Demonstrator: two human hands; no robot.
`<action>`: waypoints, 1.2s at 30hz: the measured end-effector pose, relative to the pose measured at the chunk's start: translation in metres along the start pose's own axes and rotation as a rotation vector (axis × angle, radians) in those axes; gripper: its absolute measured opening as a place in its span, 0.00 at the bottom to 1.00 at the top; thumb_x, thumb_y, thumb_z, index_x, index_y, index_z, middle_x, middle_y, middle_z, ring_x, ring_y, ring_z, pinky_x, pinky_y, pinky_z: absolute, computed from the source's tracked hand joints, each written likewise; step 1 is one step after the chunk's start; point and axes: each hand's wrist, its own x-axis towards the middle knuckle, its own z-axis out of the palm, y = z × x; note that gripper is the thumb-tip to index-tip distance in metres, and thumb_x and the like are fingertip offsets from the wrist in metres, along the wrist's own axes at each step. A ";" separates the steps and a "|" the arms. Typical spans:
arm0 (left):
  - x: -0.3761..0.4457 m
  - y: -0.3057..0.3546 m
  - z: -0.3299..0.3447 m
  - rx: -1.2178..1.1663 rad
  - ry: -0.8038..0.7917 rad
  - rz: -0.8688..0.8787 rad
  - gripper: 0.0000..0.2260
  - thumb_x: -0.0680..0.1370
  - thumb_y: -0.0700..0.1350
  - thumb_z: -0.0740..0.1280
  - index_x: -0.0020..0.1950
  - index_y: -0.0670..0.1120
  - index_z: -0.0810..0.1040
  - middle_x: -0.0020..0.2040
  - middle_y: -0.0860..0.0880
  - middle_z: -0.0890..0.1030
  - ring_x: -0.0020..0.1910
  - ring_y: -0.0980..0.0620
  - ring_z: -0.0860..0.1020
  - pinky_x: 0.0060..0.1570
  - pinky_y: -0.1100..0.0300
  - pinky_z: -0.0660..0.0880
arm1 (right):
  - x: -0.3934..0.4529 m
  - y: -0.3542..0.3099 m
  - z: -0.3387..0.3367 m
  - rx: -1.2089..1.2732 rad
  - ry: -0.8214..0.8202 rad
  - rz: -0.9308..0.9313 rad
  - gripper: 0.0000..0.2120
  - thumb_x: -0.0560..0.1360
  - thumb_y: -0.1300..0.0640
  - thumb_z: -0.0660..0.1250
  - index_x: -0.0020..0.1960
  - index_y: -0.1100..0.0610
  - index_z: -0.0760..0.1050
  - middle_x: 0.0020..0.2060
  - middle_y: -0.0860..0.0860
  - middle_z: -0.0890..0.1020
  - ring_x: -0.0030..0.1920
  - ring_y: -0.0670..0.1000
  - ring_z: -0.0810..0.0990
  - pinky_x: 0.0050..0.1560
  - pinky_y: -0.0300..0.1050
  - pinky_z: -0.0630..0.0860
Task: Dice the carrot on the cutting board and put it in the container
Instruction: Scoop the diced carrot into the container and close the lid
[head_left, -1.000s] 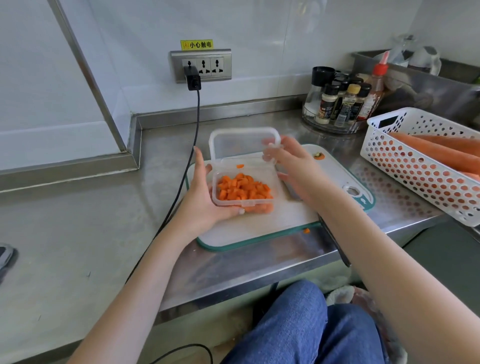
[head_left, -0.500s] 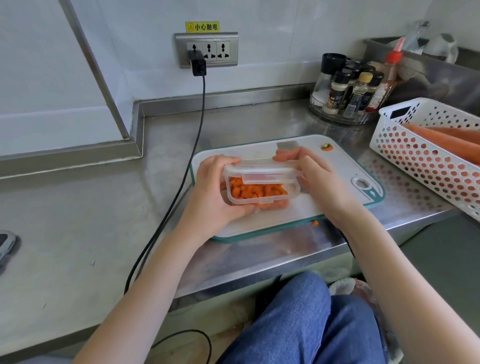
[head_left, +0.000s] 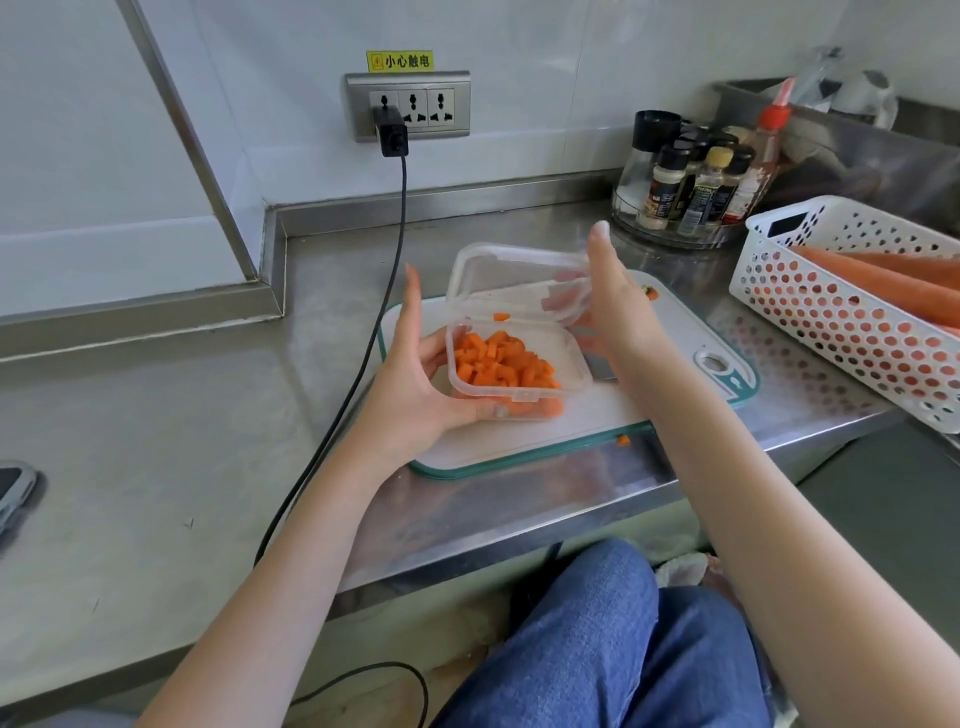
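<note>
A clear plastic container (head_left: 577, 375) filled with diced carrot (head_left: 501, 362) is held just above the white cutting board (head_left: 670, 332). My left hand (head_left: 410, 389) cups it from the left and below, thumb pointing up. Its hinged clear lid (head_left: 511, 273) stands raised behind it. My right hand (head_left: 618, 306) holds the lid's right edge, fingers showing through the plastic behind it. Loose carrot bits lie on the board (head_left: 501, 316) and on the counter by the board's front edge (head_left: 623, 440).
A knife blade (head_left: 600, 368) lies on the board under my right wrist. A white perforated basket (head_left: 831, 322) with whole carrots (head_left: 883, 291) stands at the right. Spice bottles (head_left: 691, 182) sit behind. A black cable (head_left: 363, 364) runs down from the wall socket, left of the board.
Half a second ago the lid was folded down over the container; now it is raised again, my right hand has lifted with it, and my left thumb has come off the top.
</note>
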 end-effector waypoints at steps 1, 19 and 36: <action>0.000 0.000 0.000 0.005 -0.013 -0.004 0.62 0.56 0.55 0.81 0.73 0.64 0.36 0.63 0.55 0.77 0.65 0.59 0.72 0.68 0.47 0.66 | 0.002 -0.002 0.001 0.002 0.013 -0.018 0.29 0.78 0.33 0.47 0.60 0.54 0.73 0.47 0.54 0.83 0.51 0.53 0.80 0.57 0.54 0.75; 0.004 0.000 0.007 0.072 -0.045 -0.029 0.61 0.57 0.51 0.79 0.74 0.60 0.37 0.61 0.59 0.74 0.62 0.64 0.72 0.64 0.61 0.69 | 0.004 -0.006 0.002 -0.190 0.562 -0.516 0.13 0.80 0.52 0.61 0.41 0.58 0.65 0.32 0.52 0.74 0.29 0.44 0.72 0.31 0.40 0.69; 0.004 0.001 0.010 0.110 0.027 -0.025 0.61 0.53 0.61 0.79 0.73 0.65 0.41 0.64 0.56 0.74 0.65 0.57 0.72 0.66 0.47 0.69 | -0.010 0.013 0.028 -0.868 0.031 -0.568 0.07 0.77 0.57 0.66 0.53 0.58 0.79 0.50 0.52 0.81 0.49 0.50 0.78 0.45 0.41 0.74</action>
